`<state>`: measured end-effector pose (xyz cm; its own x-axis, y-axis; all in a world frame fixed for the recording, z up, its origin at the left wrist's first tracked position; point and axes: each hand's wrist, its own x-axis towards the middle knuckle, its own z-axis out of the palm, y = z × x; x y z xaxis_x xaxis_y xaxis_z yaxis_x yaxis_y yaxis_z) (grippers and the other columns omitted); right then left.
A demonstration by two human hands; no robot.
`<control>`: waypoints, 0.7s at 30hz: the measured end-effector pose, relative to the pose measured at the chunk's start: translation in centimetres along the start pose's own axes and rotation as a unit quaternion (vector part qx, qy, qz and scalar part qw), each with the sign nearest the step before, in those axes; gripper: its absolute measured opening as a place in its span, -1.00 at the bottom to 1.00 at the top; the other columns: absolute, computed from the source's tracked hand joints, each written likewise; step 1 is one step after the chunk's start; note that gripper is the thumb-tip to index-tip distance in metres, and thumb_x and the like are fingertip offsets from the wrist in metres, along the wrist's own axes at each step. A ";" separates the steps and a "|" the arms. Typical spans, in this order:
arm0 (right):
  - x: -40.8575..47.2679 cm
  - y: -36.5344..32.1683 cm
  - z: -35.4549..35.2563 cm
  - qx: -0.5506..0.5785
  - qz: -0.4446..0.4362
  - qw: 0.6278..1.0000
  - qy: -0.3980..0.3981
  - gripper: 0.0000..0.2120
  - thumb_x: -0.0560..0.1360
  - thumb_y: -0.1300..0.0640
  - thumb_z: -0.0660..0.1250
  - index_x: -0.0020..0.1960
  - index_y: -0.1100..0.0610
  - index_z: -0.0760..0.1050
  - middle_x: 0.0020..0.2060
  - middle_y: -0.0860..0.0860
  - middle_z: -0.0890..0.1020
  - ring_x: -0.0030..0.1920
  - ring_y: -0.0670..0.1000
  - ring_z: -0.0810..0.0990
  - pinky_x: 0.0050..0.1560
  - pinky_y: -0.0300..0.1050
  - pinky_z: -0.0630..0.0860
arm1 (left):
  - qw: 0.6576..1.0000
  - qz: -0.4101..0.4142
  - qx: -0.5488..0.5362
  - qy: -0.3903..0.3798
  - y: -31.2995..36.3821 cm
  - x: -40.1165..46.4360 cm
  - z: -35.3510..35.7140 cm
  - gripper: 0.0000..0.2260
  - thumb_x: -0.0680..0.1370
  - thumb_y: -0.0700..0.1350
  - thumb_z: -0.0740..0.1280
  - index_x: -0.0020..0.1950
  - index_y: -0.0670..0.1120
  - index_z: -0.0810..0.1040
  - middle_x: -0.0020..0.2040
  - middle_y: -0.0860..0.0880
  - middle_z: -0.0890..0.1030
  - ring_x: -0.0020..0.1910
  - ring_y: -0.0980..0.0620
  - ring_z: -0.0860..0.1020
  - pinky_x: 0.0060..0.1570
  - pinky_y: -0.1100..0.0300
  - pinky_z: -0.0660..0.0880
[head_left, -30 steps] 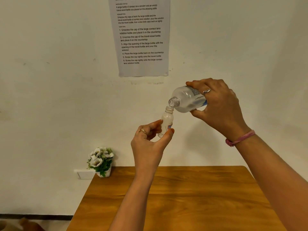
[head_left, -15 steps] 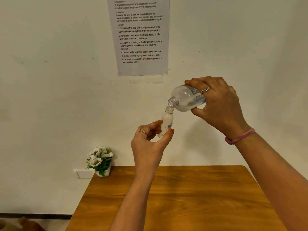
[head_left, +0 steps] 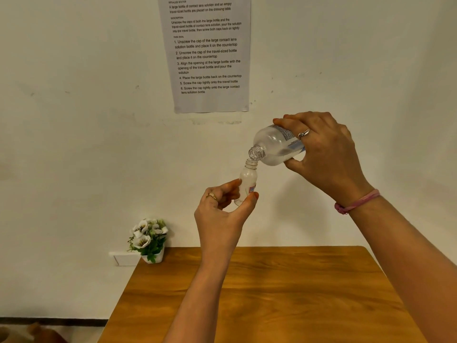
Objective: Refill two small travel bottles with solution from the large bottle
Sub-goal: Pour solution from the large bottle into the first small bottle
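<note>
Held above the wooden bench [head_left: 272,293], the right hand [head_left: 326,154] grips the tilted large bottle [head_left: 274,144], its mouth just over the small bottle [head_left: 248,179] pinched upright by the left hand [head_left: 222,214]. Pouring seems underway; next, judge the fill and level the large bottle.

A wooden table [head_left: 272,305] carries a small potted flower plant [head_left: 148,240] at its far-left corner.

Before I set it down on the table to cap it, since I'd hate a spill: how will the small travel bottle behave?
The small white plastic travel bottle, pinched in the left hand, looks narrow and tall, so it probably tips easily. Its neck is open, so a knock would likely spill. It seems light; two fingertips carry it.
</note>
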<state>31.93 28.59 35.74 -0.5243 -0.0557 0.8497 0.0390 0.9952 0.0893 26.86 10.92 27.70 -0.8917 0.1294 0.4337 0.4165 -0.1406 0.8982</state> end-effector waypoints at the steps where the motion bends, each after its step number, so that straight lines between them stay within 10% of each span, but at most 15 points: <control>1: 0.0 0.0 0.0 0.000 -0.001 1.000 0.000 -0.41 0.29 0.16 0.54 0.28 0.11 0.48 0.14 0.13 0.59 0.16 0.22 0.52 0.00 0.16 0.47 | 1.000 -0.001 0.000 0.000 0.0 0.0 0.0 -0.72 0.33 -0.06 0.55 -0.05 0.19 0.59 -0.07 0.03 0.64 -0.07 0.16 0.61 -0.05 0.31 0.54; 21: 0.0 -0.1 -0.2 0.003 -0.001 1.000 -0.007 -0.42 0.29 0.16 0.54 0.28 0.11 0.48 0.15 0.13 0.58 0.17 0.22 0.51 0.01 0.17 0.46 | 1.000 -0.002 -0.015 -0.005 -0.1 -0.2 0.1 -0.72 0.32 -0.07 0.56 -0.05 0.17 0.59 -0.05 0.07 0.65 -0.09 0.24 0.60 -0.12 0.44 0.50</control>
<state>32.12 28.48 35.80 -0.5370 -0.0562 0.8417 0.0329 0.9956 0.0875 26.99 11.01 27.55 -0.8919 0.1393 0.4302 0.4065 -0.1695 0.8978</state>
